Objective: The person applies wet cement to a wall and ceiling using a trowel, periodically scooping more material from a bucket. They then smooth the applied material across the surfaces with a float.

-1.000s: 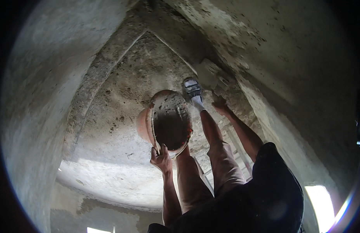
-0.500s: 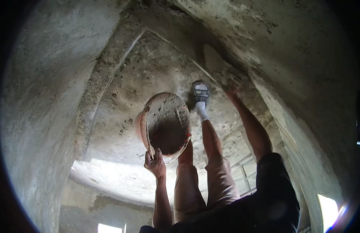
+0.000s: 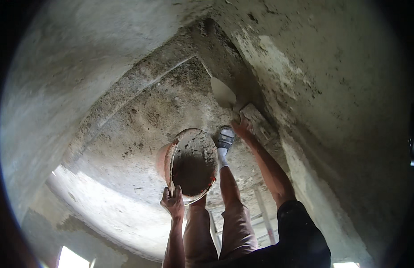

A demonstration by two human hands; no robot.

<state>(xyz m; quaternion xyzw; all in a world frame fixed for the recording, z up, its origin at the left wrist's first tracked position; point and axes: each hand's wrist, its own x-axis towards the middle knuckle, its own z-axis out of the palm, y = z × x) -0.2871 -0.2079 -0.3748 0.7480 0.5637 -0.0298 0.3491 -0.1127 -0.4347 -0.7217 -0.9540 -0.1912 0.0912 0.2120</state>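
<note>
My left hand is closed round the handle of a reddish bucket, at the near side of its rim. The bucket is tilted so its mouth faces up at me, and grey mortar coats its inside. My right hand is wrapped round the handle of a pointed trowel. The trowel's flat grey blade points away, over the edge of a band of mortar in the corner. Beside the right hand lies a flat rectangular float-like tool, partly hidden by that hand.
Rough plastered walls meet in the far corner. My foot in a dark sandal stands on the mottled floor, right of the bucket. A metal ladder shows behind my legs. The floor has a curved, bright edge at the lower left.
The trowel has come off the strip along the right wall and swung left and nearer. My view has shifted, with the bucket now lower in the picture, still held by the left hand.
</note>
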